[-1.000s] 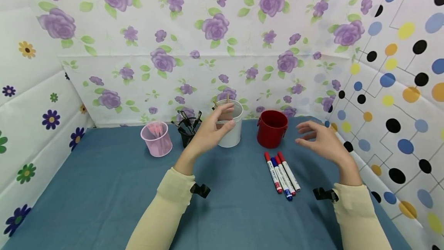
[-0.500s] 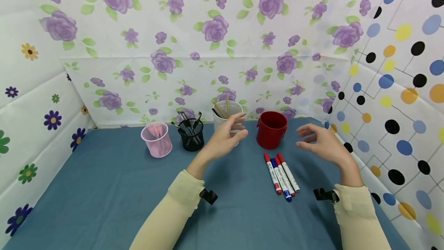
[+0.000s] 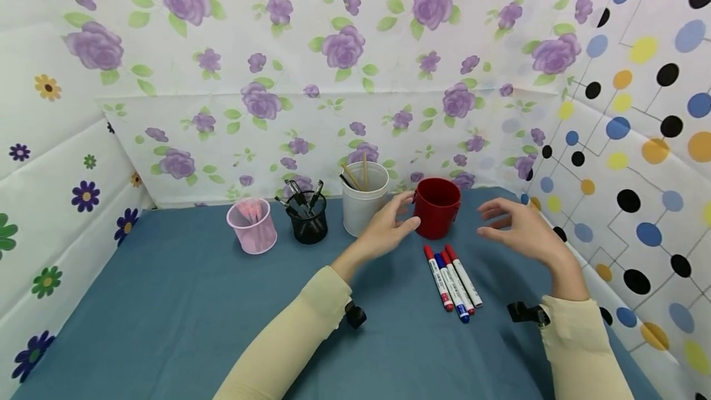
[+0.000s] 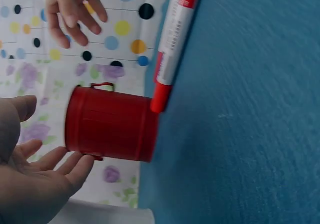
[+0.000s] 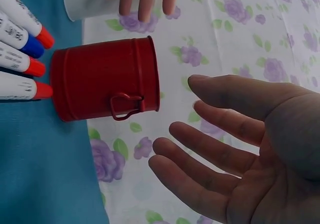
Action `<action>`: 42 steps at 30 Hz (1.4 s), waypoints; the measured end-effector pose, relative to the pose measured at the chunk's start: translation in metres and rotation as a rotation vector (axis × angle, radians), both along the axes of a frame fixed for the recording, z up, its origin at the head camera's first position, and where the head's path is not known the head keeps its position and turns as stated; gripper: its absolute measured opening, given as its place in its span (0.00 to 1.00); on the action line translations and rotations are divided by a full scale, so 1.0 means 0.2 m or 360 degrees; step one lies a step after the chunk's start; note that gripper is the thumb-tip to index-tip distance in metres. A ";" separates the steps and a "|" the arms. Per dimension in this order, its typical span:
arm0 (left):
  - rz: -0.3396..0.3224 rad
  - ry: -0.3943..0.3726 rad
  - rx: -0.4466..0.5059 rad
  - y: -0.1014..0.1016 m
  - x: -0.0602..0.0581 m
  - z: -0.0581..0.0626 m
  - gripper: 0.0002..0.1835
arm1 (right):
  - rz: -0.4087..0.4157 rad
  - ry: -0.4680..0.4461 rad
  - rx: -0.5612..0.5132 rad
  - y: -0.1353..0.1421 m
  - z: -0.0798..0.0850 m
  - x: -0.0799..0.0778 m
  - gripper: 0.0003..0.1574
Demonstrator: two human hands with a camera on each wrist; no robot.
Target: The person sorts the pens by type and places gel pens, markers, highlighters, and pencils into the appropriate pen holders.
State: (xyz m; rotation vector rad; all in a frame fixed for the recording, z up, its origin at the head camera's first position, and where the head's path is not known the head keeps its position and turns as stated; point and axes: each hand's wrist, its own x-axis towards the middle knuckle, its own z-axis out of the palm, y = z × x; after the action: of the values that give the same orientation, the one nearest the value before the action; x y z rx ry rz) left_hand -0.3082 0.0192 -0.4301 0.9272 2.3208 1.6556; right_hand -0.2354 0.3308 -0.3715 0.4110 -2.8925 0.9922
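Note:
A red metal bucket [image 3: 436, 208] with small side handles stands upright at the back of the blue-covered table. My left hand [image 3: 386, 225] is at its left side, fingers spread and loosely bent; in the left wrist view its fingertips [image 4: 82, 169] lie close to the bucket's wall, and I cannot tell if they touch. To the right of the bucket my right hand [image 3: 519, 230] hovers apart from it, fingers relaxed, holding nothing. In front of the bucket lie several whiteboard markers [image 3: 452, 283] side by side, with red and blue caps.
A white bucket [image 3: 363, 205] with wooden sticks stands just behind my left hand. Left of it are a black mesh cup [image 3: 308, 227] with black pens and a pink cup [image 3: 252, 233] with pink items. A dotted cloth wall [image 3: 639, 202] rises close on the right.
My left hand has moved right, from in front of the white bucket to the red bucket's left side. The right hand has stayed almost in place.

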 end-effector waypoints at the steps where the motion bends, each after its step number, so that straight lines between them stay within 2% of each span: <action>1: 0.0008 -0.0006 0.0013 0.01 -0.01 -0.01 0.36 | 0.0009 0.0002 0.0000 0.01 0.00 0.00 0.28; 7: 0.0075 -0.0026 0.0040 0.08 -0.06 -0.05 0.35 | 0.0054 -0.0008 0.0056 0.03 -0.04 0.03 0.26; 15: 0.0089 -0.0039 -0.0015 0.13 -0.12 -0.09 0.37 | 0.0134 0.0013 0.0118 -0.01 -0.11 0.09 0.26; 23: 0.0068 -0.0109 0.0013 0.17 -0.19 -0.14 0.38 | 0.0104 0.0009 0.0129 -0.06 -0.19 0.15 0.23; 30: 0.0042 -0.0216 0.0078 0.18 -0.21 -0.17 0.37 | 0.0153 -0.0046 0.0134 -0.14 -0.25 0.18 0.25; 42: -0.0023 -0.0314 0.0123 0.19 -0.25 -0.17 0.42 | 0.0160 -0.0194 0.0115 -0.23 -0.29 0.19 0.25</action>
State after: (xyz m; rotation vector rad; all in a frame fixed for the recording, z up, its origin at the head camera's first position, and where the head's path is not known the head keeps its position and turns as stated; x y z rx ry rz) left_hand -0.3573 0.0578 -0.4637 0.7537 2.1311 1.7550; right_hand -0.1981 0.2847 -0.4300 0.5235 -3.0514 0.9605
